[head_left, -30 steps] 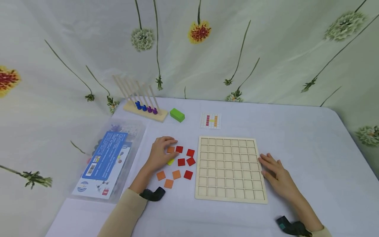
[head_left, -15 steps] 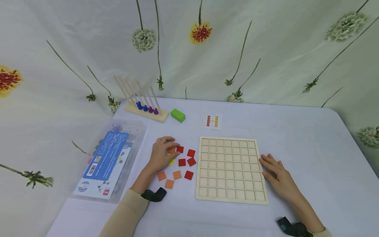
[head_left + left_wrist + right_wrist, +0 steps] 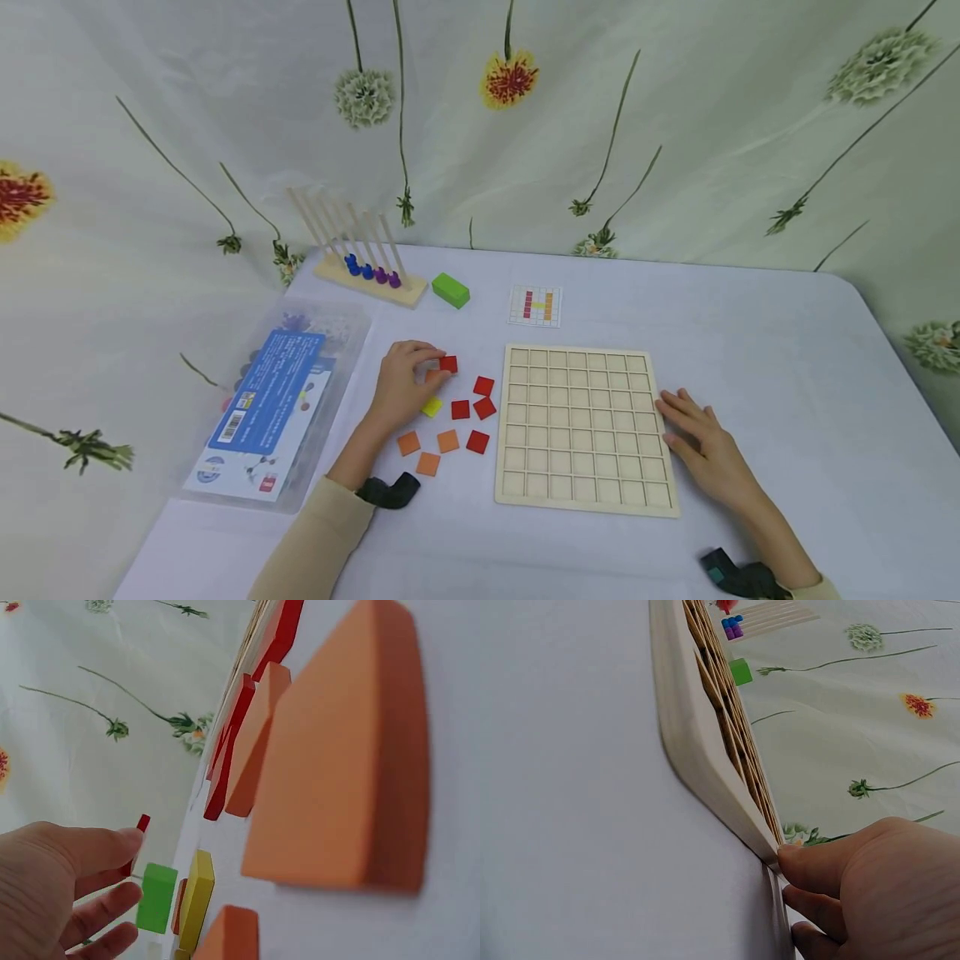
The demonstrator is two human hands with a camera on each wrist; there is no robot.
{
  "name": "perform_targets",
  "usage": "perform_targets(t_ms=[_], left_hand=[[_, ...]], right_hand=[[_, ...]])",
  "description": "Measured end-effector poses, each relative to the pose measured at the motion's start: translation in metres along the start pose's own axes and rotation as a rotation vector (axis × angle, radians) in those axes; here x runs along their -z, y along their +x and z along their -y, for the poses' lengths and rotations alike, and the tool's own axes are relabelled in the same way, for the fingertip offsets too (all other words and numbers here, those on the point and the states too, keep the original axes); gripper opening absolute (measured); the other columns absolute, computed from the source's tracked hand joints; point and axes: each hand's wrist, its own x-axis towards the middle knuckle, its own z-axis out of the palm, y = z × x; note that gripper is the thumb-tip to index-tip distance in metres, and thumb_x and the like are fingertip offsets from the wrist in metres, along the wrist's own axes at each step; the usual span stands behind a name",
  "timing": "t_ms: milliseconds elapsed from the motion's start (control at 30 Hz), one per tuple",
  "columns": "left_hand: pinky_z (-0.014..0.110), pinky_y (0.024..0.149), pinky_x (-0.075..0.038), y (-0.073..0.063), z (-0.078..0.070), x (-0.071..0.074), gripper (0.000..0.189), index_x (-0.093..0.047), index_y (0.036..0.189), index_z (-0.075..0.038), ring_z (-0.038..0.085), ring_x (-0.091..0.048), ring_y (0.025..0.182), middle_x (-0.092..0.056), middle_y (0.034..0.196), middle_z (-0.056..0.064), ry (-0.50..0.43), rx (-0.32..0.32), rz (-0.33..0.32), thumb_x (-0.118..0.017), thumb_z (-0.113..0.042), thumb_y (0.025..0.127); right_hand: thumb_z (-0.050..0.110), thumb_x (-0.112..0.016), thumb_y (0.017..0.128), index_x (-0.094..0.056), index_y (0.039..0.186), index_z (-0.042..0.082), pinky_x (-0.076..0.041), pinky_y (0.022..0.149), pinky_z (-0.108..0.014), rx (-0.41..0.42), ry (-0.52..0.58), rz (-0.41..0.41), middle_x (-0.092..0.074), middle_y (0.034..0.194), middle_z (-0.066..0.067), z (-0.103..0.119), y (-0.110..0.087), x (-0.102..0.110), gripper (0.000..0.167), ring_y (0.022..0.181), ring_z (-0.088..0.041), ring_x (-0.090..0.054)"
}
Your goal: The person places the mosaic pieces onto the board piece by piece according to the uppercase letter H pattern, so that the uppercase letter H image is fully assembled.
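My left hand [image 3: 400, 385] pinches a small red square tile [image 3: 448, 364] between thumb and fingers. In the left wrist view, the pinched tile [image 3: 144, 823] is held up off the table. An orange tile lies partly hidden behind that hand, and a yellow tile [image 3: 431, 407] lies just below it. Loose red tiles [image 3: 461, 409] and orange tiles [image 3: 447, 441] lie nearby, left of a wooden grid board [image 3: 585, 507] whose cells hold nothing. At the board's right edge rests my right hand [image 3: 703, 448]; its thumb touches the rim [image 3: 727, 802] in the right wrist view.
Behind the board lies a small card [image 3: 535, 306] with a printed red, yellow and orange grid pattern. A green block [image 3: 450, 290] and a wooden peg stand [image 3: 371, 287] with blue and purple beads are at the back left. A clear plastic case [image 3: 277, 408] lies far left.
My left hand has taken hold of the red tile and moved it slightly up and left, uncovering more of the yellow tile. My right hand stays at the board's edge.
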Motion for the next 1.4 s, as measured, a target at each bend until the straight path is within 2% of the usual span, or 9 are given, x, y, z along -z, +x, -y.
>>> perform_targets(t_ms=[200, 367, 500, 567, 733, 833, 1067, 1267, 1400], left_hand=[[0.041, 0.084, -0.051, 0.000, -0.014, 0.003, 0.034, -0.072, 0.115, -0.007, 0.025, -0.055, 0.104, -0.069, 0.097, 0.008, -0.045, -0.011, -0.035, -0.077, -0.018, 0.084], [0.040, 0.082, -0.054, 0.006, -0.037, -0.002, 0.035, -0.072, 0.117, -0.009, 0.024, -0.055, 0.108, -0.070, 0.097, 0.007, -0.099, 0.042, 0.000, -0.076, -0.020, 0.084], [0.039, 0.083, -0.054, 0.012, -0.057, -0.014, 0.035, -0.071, 0.118, -0.012, 0.022, -0.055, 0.109, -0.069, 0.099, 0.004, -0.161, 0.076, 0.040, -0.075, -0.022, 0.085], [0.038, 0.086, -0.052, 0.015, -0.066, -0.022, 0.034, -0.071, 0.118, -0.011, 0.021, -0.056, 0.106, -0.069, 0.098, 0.004, -0.189, 0.053, 0.054, -0.075, -0.022, 0.086], [0.028, 0.074, -0.048, 0.022, -0.083, -0.045, 0.030, -0.073, 0.112, -0.007, 0.018, -0.057, 0.086, -0.070, 0.089, 0.003, -0.229, -0.027, 0.088, -0.076, -0.019, 0.084], [0.022, 0.066, -0.045, 0.027, -0.090, -0.058, 0.027, -0.075, 0.109, -0.008, 0.014, -0.054, 0.079, -0.068, 0.085, 0.001, -0.227, -0.019, 0.117, -0.076, -0.019, 0.084], [0.021, 0.064, -0.042, 0.033, -0.102, -0.077, 0.027, -0.075, 0.108, -0.007, 0.013, -0.053, 0.076, -0.065, 0.084, 0.001, -0.210, -0.002, 0.183, -0.075, -0.019, 0.084], [0.019, 0.063, -0.042, 0.032, -0.106, -0.091, 0.027, -0.075, 0.108, -0.007, 0.011, -0.053, 0.075, -0.064, 0.080, -0.001, -0.154, 0.003, 0.220, -0.075, -0.019, 0.084], [0.019, 0.061, -0.041, 0.030, -0.106, -0.097, 0.027, -0.074, 0.108, -0.006, 0.011, -0.052, 0.072, -0.063, 0.076, -0.002, -0.118, 0.006, 0.227, -0.075, -0.018, 0.084]], right_hand=[[0.001, -0.062, 0.091, -0.054, 0.135, -0.005, -0.008, 0.114, -0.067, -0.006, -0.004, 0.001, -0.044, 0.145, -0.029, 0.000, -0.001, 0.000, 0.045, 0.143, 0.007, -0.014], [-0.001, -0.063, 0.090, -0.054, 0.134, -0.005, -0.008, 0.113, -0.067, 0.001, -0.006, -0.005, -0.045, 0.144, -0.029, -0.001, -0.001, 0.000, 0.045, 0.141, 0.012, -0.013], [-0.001, -0.062, 0.090, -0.054, 0.135, -0.005, -0.008, 0.114, -0.067, 0.001, -0.011, -0.005, -0.045, 0.144, -0.029, -0.001, 0.000, 0.000, 0.045, 0.143, 0.007, -0.014], [-0.001, -0.062, 0.090, -0.054, 0.135, -0.005, -0.008, 0.114, -0.067, 0.000, -0.012, -0.003, -0.044, 0.144, -0.029, -0.001, 0.000, 0.000, 0.046, 0.146, 0.001, -0.016], [-0.001, -0.062, 0.090, -0.054, 0.135, -0.006, -0.007, 0.113, -0.068, -0.006, -0.008, 0.006, -0.044, 0.144, -0.030, 0.001, 0.001, 0.001, 0.046, 0.149, -0.027, -0.022], [-0.001, -0.062, 0.090, -0.054, 0.134, -0.006, -0.007, 0.113, -0.069, -0.008, -0.008, 0.010, -0.044, 0.144, -0.030, 0.002, 0.001, 0.001, 0.046, 0.146, -0.037, -0.023], [-0.001, -0.062, 0.090, -0.054, 0.135, -0.006, -0.007, 0.113, -0.068, -0.002, -0.006, 0.006, -0.044, 0.144, -0.030, 0.002, 0.001, 0.001, 0.046, 0.150, -0.023, -0.021], [-0.003, -0.062, 0.089, -0.053, 0.134, -0.007, -0.006, 0.113, -0.069, -0.005, -0.006, 0.011, -0.044, 0.144, -0.031, 0.002, 0.002, 0.001, 0.046, 0.143, -0.046, -0.025], [-0.003, -0.063, 0.089, -0.054, 0.133, -0.008, -0.006, 0.113, -0.069, -0.005, -0.009, 0.010, -0.044, 0.144, -0.032, 0.002, 0.002, 0.000, 0.046, 0.139, -0.052, -0.027]])
